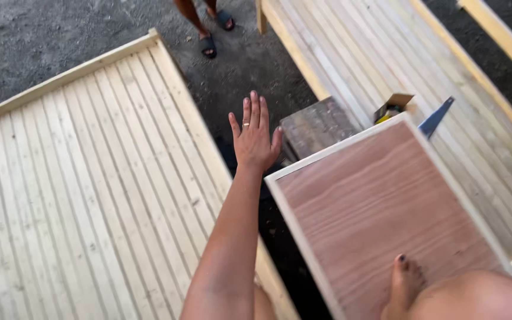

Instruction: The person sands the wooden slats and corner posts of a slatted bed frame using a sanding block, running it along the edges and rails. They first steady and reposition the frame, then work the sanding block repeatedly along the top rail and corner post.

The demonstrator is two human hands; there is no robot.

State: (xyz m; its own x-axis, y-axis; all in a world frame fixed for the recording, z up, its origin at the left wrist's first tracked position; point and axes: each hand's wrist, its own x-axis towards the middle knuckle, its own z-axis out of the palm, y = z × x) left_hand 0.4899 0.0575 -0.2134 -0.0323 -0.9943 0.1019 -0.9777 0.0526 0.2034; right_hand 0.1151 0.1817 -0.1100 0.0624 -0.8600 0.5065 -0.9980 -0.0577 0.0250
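While my left hand (pixel 254 135) hangs in the air with fingers spread and nothing in it, it hovers over the dark gap just left of the brown plywood panel (pixel 380 207), touching neither that panel nor anything else. My right hand is out of view, so I cannot tell how it stands. My bare foot (pixel 404 283) rests on the panel's near part, by its pale frame. I judge the risk lies there: weight on the panel with no hand steadying it could tip or slide it toward the gap. Beyond the panel's far corner lie a weathered wood block (pixel 315 125), a small open cardboard box (pixel 391 107) and a handsaw blade (pixel 437 117); a stumble that way could meet the blade. Left of the panel lies a slatted pine panel (pixel 90 195); beyond it stand another person's sandalled feet (pixel 208 44).
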